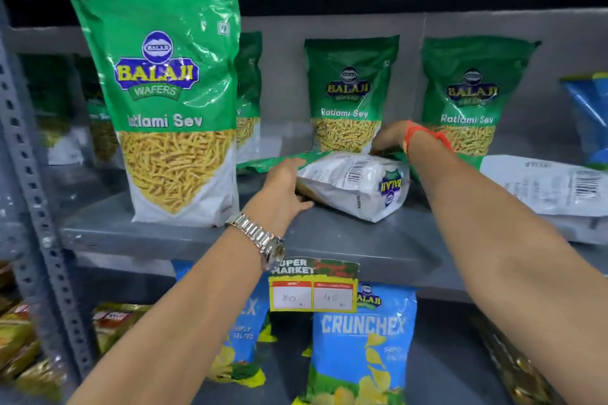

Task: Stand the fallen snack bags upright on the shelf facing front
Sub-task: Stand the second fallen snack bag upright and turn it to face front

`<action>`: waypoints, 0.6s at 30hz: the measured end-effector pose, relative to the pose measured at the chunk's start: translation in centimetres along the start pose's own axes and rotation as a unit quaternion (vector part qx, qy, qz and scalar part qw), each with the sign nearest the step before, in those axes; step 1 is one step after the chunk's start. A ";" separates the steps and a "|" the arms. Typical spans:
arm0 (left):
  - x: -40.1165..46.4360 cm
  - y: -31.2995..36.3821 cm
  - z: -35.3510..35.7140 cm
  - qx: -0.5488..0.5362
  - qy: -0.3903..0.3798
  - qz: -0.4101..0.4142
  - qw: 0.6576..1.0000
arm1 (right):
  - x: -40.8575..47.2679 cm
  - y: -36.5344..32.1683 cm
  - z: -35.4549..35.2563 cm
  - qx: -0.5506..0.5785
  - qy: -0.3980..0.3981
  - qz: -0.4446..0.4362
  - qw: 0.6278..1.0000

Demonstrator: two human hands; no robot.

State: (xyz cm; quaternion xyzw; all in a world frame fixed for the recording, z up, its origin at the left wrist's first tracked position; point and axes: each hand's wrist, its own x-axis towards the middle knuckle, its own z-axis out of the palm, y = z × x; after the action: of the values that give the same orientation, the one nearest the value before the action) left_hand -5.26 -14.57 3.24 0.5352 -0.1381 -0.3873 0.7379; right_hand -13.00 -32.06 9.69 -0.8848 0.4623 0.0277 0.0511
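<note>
A fallen green-and-white Ratlami Sev bag (355, 184) lies back side up on the grey shelf (329, 237), its barcode showing. My left hand (286, 187) grips its left edge. My right hand (390, 140) holds its far upper edge, fingers curled over it. A second fallen bag (546, 184) lies flat at the right, back side up. One large bag (171, 92) stands upright at the front left, facing front. Two more bags (350, 92) (473, 95) stand at the back.
A grey perforated upright (29, 174) frames the left side. More green bags (250, 92) stand behind the big one. A blue bag (589, 115) is at the far right. Below, a price tag (312, 286) hangs over blue Crunchex bags (358, 342).
</note>
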 end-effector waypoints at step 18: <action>0.5 0.4 1.0 -0.038 0.118 0.143 0.982 | 0.4 1.5 -0.2 0.270 -0.058 -0.048 0.960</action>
State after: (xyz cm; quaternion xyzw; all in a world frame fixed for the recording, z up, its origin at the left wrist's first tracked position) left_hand -5.35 -15.59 3.84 0.5232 -0.1104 -0.2173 0.8166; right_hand -14.05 -33.28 9.78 -0.8561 0.4057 -0.0495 0.3164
